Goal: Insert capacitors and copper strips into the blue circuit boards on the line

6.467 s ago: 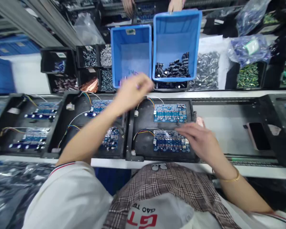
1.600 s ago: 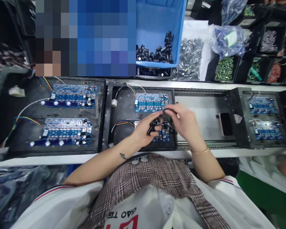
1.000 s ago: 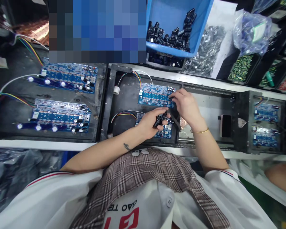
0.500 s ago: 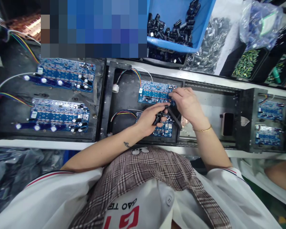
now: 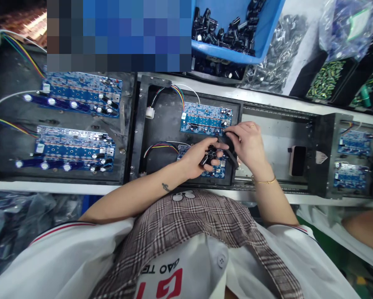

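Note:
Several black cylindrical capacitors [image 5: 209,157] lie in my left hand [image 5: 195,160], its fingers curled round them. This hand is over the lower circuit board [image 5: 217,171] and hides much of it. My right hand [image 5: 249,144] is at the lower right corner of the upper circuit board [image 5: 202,113], thumb and fingertips pinched together. Whatever is between those fingertips is too small to make out. Near them a small capacitor [image 5: 225,123] stands on the upper board. Both blue boards sit in a black tray [image 5: 164,128] with coloured wires at their left ends.
A blue bin [image 5: 261,56] of black capacitors stands at the back. To its right is a black box of small green parts [image 5: 326,79]. More boards with capacitors [image 5: 77,145] lie in the left tray. A phone-like device [image 5: 298,161] rests to the right.
My right hand has shifted slightly right and down along the upper board, uncovering a small capacitor there. My left hand's fingers have opened a little round the capacitors.

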Tool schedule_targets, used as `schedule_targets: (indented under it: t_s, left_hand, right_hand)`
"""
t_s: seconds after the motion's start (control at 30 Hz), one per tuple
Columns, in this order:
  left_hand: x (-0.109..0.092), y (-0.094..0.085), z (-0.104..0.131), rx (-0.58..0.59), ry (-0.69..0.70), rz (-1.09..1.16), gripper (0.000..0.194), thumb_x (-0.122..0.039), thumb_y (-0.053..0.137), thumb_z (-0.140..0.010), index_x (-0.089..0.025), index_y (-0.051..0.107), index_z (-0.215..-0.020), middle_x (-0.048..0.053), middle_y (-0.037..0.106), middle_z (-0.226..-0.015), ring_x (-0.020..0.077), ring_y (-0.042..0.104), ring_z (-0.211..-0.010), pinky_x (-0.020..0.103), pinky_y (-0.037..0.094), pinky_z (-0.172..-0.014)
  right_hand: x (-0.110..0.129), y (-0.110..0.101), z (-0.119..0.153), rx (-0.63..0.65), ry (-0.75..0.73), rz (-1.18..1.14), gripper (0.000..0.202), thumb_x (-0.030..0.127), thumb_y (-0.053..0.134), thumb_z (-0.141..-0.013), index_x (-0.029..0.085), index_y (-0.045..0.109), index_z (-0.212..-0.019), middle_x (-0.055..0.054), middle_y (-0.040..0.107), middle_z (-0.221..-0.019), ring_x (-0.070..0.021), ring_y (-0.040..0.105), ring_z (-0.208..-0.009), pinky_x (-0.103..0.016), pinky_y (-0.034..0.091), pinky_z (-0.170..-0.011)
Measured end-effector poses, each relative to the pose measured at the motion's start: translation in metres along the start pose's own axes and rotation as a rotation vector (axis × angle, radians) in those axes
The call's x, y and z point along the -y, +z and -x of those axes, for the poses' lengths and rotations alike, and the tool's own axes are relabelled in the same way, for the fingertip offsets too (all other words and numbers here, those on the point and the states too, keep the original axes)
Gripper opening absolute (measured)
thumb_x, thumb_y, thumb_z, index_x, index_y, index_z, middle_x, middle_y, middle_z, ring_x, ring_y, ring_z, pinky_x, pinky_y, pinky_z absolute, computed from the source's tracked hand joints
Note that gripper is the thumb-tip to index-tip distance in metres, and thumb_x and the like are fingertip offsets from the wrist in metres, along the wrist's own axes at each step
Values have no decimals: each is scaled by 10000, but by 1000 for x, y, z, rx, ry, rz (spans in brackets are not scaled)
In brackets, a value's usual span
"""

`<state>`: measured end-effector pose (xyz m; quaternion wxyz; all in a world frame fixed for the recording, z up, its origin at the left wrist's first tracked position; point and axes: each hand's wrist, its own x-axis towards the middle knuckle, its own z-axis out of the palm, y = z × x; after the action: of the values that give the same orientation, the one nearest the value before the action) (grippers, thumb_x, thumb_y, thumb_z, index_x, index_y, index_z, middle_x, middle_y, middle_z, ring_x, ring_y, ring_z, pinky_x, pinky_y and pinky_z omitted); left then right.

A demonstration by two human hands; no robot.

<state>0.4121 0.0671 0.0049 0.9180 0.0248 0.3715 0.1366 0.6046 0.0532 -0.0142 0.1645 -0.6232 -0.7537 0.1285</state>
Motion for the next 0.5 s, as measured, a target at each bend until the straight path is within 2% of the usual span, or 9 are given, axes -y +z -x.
schedule_targets:
  t_s: [0.1, 0.23, 0.33, 0.43, 0.5]
  left_hand:
    - [1, -1, 1, 14, -2, -13, 309, -311, 462, -963, -87, 674, -946, -2, 448, -695, 38, 391, -441, 126, 168, -333]
    - [5, -2, 1, -2, 2, -22, 413, -376, 413, -993, -84, 703, -968, 22, 482, -686, 54, 397, -443, 145, 173, -332]
    - [6, -3, -1, -31, 0, -39, 486, -435, 389, -1001, -84, 697, -868, 26, 473, -666, 54, 392, -434, 153, 162, -332]
    - [6, -3, -2, -77, -2, -69, 521, -471, 377, -1004, -104, 603, -710, 24, 464, -659, 51, 406, -429, 154, 154, -336]
    - [5, -2, -1, -106, 3, -76, 494, -474, 384, -1005, -131, 523, -678, 17, 463, -660, 51, 414, -429, 152, 158, -340]
  right_hand:
    - [-3, 7, -2, -8, -6, 23, 220, 305, 486, -979, 256, 700, -1001, -40, 725, -930, -243, 597, -962, -501, 352, -1080]
    - [1, 8, -2, -21, -1, 44, 226, 306, 468, -987, 253, 688, -988, -35, 722, -936, -233, 619, -946, -506, 332, -1112]
    - [1, 9, -1, -21, 0, 60, 226, 308, 470, -989, 253, 689, -995, -35, 718, -930, -229, 626, -929, -518, 326, -1122]
    - [0, 10, -2, 4, -34, 84, 239, 300, 467, -992, 259, 700, -1022, -38, 712, -936, -232, 620, -952, -532, 312, -1133]
    - [2, 8, -2, 27, -64, 82, 239, 303, 477, -991, 280, 710, -1038, -35, 716, -947, -243, 615, -999, -548, 308, -1134]
